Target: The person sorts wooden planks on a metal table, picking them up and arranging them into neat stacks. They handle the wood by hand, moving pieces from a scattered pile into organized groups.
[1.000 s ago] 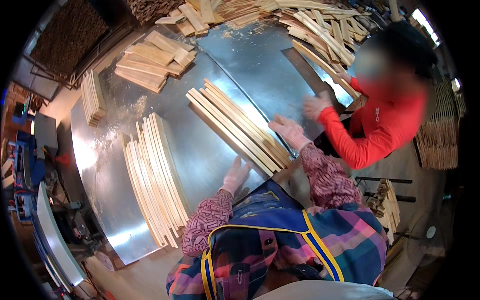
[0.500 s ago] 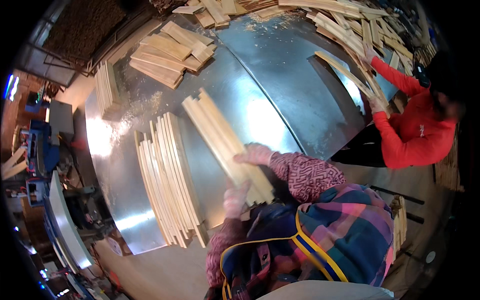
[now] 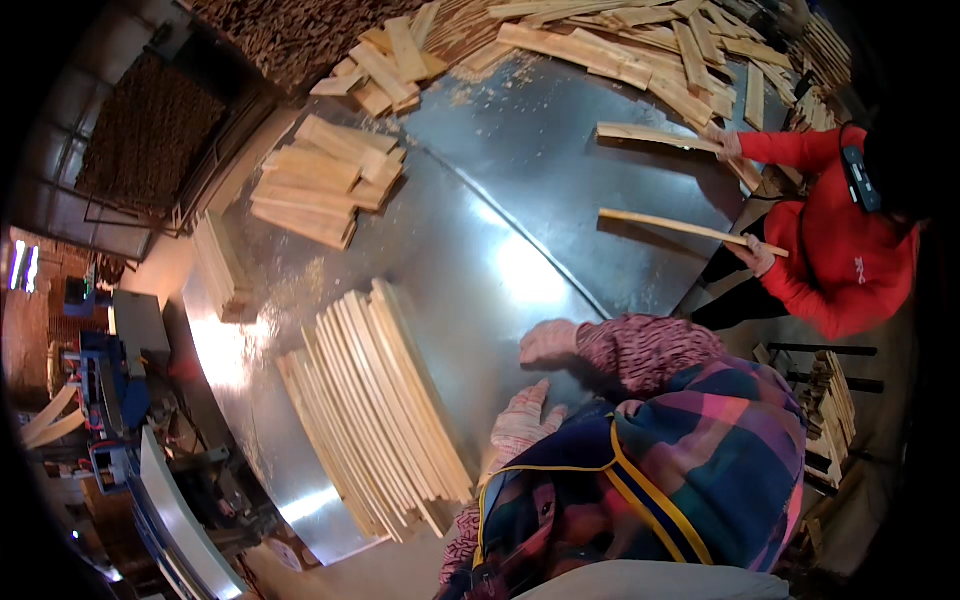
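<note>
A wide row of long pale wooden slats (image 3: 375, 400) lies side by side on the shiny metal table (image 3: 520, 190). My left hand (image 3: 523, 422), in a pink knit glove, rests flat on the metal with its fingers spread, just right of the slats' near ends. My right hand (image 3: 548, 342), gloved the same, lies palm down on bare metal a little farther out and holds nothing. Neither hand touches the slats.
A person in a red top (image 3: 840, 250) stands at the right, holding one slat (image 3: 690, 230) and touching another (image 3: 655, 135). Stacked boards (image 3: 320, 190) lie at the far left and loose boards (image 3: 600, 45) along the far edge. Machinery (image 3: 110, 380) stands at the left.
The bundle of slats that lay apart on the right now lies against the left group as one row. My hands have come off the slats and rest on the table.
</note>
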`<state>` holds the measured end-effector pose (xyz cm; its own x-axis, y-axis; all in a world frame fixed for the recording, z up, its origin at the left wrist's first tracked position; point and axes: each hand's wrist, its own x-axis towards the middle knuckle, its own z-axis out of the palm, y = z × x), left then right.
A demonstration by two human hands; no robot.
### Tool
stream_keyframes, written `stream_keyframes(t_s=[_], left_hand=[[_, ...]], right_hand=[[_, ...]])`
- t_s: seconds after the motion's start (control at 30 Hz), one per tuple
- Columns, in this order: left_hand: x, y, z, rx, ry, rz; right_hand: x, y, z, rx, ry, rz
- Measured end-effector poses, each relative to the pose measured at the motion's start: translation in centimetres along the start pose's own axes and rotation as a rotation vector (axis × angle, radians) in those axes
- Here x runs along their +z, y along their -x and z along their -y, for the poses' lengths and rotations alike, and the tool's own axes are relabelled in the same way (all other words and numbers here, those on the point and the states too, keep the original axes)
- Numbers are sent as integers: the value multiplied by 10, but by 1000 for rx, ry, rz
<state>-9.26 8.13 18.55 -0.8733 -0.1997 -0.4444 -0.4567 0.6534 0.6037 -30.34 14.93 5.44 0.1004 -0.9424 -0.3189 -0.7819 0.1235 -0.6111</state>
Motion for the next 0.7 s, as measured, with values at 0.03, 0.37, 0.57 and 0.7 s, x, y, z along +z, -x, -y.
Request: stream_keyframes(t_s=[0.03, 0.37, 0.57, 0.7], left_hand=[[-2, -22, -10, 16, -38, 71], [-3, -267, -102, 84, 139, -11], [-105, -505, -174, 169, 10, -255], [-134, -695, -247, 519, -246, -160]], right_hand=[[-17, 24, -31, 32, 133, -52], [-293, 185, -387, 651, -91, -1029], [-419, 258, -634, 994, -170, -946], [-434, 250, -732, 692, -793, -1601]])
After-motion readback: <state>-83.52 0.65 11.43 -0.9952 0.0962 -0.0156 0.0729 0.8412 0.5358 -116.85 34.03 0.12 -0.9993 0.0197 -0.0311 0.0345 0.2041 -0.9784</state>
